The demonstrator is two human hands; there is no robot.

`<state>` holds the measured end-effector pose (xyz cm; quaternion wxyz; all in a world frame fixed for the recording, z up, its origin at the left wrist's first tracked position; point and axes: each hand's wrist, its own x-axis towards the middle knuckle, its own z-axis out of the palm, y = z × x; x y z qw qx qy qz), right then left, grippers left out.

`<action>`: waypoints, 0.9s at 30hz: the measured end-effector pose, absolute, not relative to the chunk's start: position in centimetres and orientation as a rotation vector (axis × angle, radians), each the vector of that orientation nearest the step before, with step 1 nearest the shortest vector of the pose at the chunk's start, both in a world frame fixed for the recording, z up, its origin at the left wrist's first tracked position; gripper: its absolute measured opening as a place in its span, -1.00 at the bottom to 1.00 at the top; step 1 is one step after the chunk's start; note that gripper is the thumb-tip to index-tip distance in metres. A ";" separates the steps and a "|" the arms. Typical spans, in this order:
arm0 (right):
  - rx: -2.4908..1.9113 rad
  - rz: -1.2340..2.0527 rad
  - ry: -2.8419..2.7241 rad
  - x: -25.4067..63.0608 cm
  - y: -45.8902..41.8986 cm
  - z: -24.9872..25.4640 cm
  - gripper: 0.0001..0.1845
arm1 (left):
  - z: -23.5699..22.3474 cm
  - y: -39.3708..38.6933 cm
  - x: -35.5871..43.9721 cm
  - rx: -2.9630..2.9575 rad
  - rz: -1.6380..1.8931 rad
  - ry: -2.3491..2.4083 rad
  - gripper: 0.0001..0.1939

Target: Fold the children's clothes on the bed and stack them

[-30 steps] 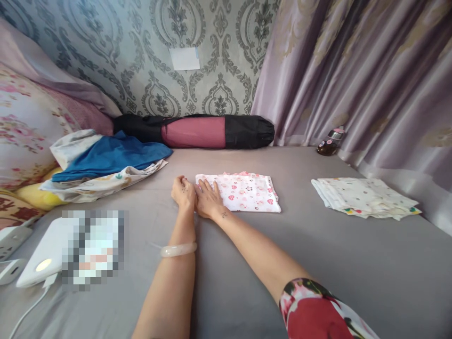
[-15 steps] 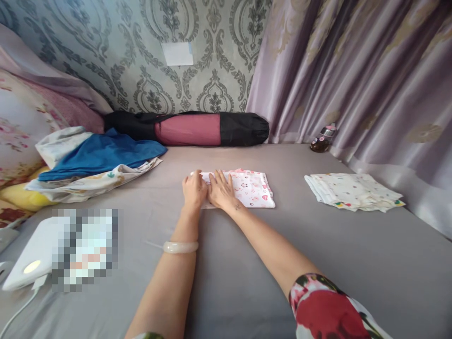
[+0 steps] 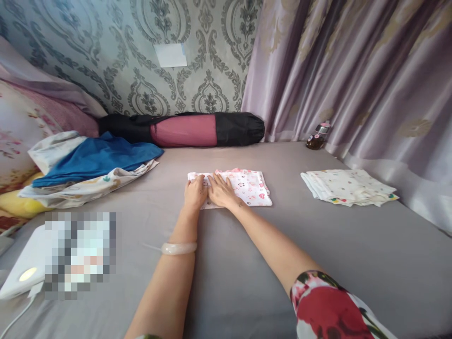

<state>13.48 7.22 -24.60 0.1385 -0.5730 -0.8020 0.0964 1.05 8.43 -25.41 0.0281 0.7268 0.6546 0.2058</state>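
Note:
A folded piece of white clothing with pink and red prints (image 3: 249, 188) lies flat on the grey bed sheet, its far edge slightly ruffled. On its left end rests my left hand (image 3: 196, 193), fingers lying on the fabric and slightly bent, a pale bangle (image 3: 179, 248) round the forearm. Right beside it, my right hand (image 3: 221, 190) presses flat on the same garment with its fingers stretched forward. Neither hand grips anything. The palms and the cloth under them are hidden.
To the right lies a folded pale printed garment (image 3: 348, 187). A heap with a blue cloth (image 3: 102, 157) is at the left. Behind are a pink and black rolled bag (image 3: 183, 130) and a dark bottle (image 3: 317, 136). A white device with a cable (image 3: 31, 259) lies front left.
My left hand's fingers were curled at the garment's left edge and now lie lower and flatter on it. My right hand stays flat on the cloth. The view has shifted slightly.

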 end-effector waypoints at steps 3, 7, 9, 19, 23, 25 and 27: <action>-1.707 0.188 -2.249 14.8 7.2 -24.5 -0.41 | -25.3 8.2 1.4 2.254 0.639 2.021 -0.57; -1.784 0.145 -2.215 16.1 7.0 -25.0 -0.41 | -25.3 8.0 2.1 2.307 0.654 1.946 -0.64; -1.785 0.133 -2.219 16.3 6.9 -25.3 -0.42 | -25.4 8.0 2.4 2.340 0.645 1.903 -0.66; -1.775 0.266 -2.233 17.9 7.2 -24.5 -0.41 | -25.8 7.9 2.5 2.448 0.569 1.850 -0.65; -1.919 0.050 -2.109 21.2 6.6 -24.2 -0.38 | -25.7 7.6 2.8 2.465 0.493 1.869 -0.57; -2.010 0.008 -2.059 22.7 6.4 -24.5 -0.35 | -25.8 7.5 2.9 2.457 0.447 1.874 -0.54; -2.069 0.035 -2.047 23.7 6.2 -24.9 -0.34 | -25.9 7.5 3.0 2.452 0.397 1.866 -0.50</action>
